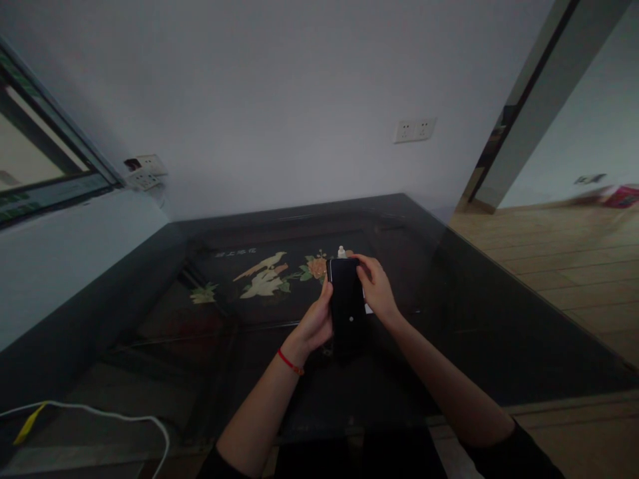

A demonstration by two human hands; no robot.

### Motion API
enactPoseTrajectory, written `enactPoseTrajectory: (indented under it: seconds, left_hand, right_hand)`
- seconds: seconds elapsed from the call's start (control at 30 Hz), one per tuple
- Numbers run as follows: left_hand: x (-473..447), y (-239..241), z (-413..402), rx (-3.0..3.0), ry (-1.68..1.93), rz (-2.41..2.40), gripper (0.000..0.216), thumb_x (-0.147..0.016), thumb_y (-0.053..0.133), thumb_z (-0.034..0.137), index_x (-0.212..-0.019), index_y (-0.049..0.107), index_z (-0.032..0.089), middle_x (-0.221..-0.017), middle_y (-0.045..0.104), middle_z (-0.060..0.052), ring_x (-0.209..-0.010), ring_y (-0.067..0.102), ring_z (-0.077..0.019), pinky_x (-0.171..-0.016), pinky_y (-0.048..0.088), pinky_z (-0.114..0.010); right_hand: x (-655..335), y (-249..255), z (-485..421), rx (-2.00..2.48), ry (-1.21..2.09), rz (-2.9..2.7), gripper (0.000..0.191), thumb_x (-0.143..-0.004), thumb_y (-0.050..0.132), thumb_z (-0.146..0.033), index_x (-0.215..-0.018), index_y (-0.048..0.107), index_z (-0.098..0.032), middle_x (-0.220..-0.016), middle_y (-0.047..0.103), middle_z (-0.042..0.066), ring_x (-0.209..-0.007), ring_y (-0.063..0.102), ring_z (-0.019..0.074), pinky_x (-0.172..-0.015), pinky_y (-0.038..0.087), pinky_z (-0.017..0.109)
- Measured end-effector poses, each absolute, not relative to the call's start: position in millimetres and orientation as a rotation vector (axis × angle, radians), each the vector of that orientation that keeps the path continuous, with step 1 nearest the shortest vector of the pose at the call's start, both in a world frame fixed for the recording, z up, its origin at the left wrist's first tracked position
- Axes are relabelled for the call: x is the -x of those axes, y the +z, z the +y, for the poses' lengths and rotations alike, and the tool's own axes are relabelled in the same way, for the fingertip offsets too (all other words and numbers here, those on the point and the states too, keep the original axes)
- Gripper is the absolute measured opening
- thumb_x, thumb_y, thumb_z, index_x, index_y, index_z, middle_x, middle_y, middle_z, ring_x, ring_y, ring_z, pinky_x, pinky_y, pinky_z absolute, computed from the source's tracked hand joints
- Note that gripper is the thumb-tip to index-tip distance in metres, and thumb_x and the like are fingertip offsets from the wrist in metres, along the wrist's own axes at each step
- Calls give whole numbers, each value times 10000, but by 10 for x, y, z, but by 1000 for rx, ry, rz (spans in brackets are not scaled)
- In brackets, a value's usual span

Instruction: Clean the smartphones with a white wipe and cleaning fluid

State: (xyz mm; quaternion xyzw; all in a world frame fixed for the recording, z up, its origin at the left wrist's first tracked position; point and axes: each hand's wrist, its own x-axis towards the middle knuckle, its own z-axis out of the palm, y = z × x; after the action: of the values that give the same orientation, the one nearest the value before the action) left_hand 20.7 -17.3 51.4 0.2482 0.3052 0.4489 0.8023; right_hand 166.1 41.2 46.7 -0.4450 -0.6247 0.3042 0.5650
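A black smartphone (347,293) is held over the dark tabletop, its dark face turned up toward me and a small pale dot low on it. My left hand (317,322) is closed on its left edge, the thumb along the side. On the upper right edge and corner grips my right hand (378,289), fingers bent round it. Just behind the phone's top stands a small white bottle tip (341,252); its lower part is hidden. A bit of something white (369,309) shows beside the phone's right edge, mostly covered.
The glossy dark table (479,313) carries a bird-and-flower picture (264,283) and meets the wall at the back. A white cable (110,414) with a yellow tag (28,426) crosses the lower left. Wall sockets (415,130) sit above; a window (44,133) is at left.
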Motion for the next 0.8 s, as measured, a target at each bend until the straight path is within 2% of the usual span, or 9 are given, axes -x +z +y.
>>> enactPoseTrajectory:
  seconds: [0.1,0.17,0.27,0.37,0.47,0.63,0.8]
  left_hand:
    - [-246,497,-186,-694,1029,759,665,-891,466,513,-1470,232,286,-1130,663,-89,-913,668,-208,-879,508,-394]
    - [-273,462,-182,-869,1064,856,688,-878,453,555,-1476,200,327,-1263,599,-86,-1012,640,-223,-911,501,-399]
    - [-302,393,-162,-1144,1155,993,654,-892,422,547,-1474,226,321,-1471,399,-44,-1301,438,-222,-1060,394,-353]
    - [-318,336,-141,-1283,1233,1048,615,-908,407,517,-1467,255,310,-1544,251,2,-1422,203,-197,-1146,248,-337]
    - [-328,297,-129,-1308,1257,1063,592,-912,413,496,-1460,274,317,-1547,236,15,-1433,150,-193,-1165,195,-347]
    - [-336,266,-128,-1294,1248,1028,591,-916,396,504,-1461,273,313,-1541,256,2,-1425,189,-199,-1162,202,-361]
    - [-328,301,-137,-1285,1204,971,598,-920,380,509,-1462,275,280,-1540,263,-12,-1420,211,-192,-1159,203,-345]
  right_hand:
    - [-1620,518,368,1064,660,-1491,283,-851,495,-360,-1051,636,-218,-1136,550,115,-1057,548,244,-848,516,419]
    - [-1581,560,316,1053,731,-1492,305,-828,545,-400,-1066,620,-225,-1149,518,119,-1022,550,241,-748,545,375]
    - [-1523,596,246,1024,818,-1471,358,-772,619,-403,-1088,586,-239,-1162,516,106,-993,555,230,-711,545,350]
    - [-1500,594,233,1011,852,-1444,357,-745,635,-397,-1057,557,-240,-1138,537,86,-979,552,218,-725,529,342]
    - [-1521,580,276,1005,833,-1465,342,-728,633,-386,-1012,519,-235,-1094,543,73,-966,536,212,-752,504,342]
    - [-1589,555,370,962,707,-1582,227,-736,594,-346,-903,485,-236,-970,535,43,-954,515,213,-900,419,390]
    - [-1645,557,415,935,750,-1638,203,-736,573,-332,-901,502,-235,-938,512,34,-959,500,218,-929,402,405]
